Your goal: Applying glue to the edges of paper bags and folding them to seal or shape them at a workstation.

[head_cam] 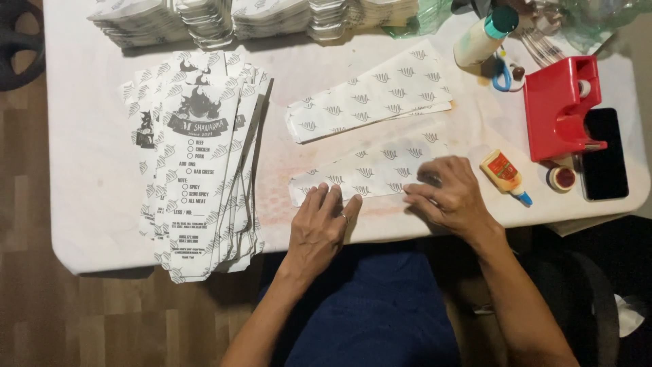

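Observation:
A long white paper wrapper with a grey leaf pattern lies flat near the front edge of the white table. My left hand rests palm down on its left end, fingers together. My right hand presses its right end with bent fingers. A second patterned wrapper lies just behind it, apart from both hands.
A fanned stack of printed paper sleeves lies at the left. More stacks line the back edge. At the right are a small glue bottle, a tape roll, a red tape dispenser, a black phone, scissors and a larger bottle.

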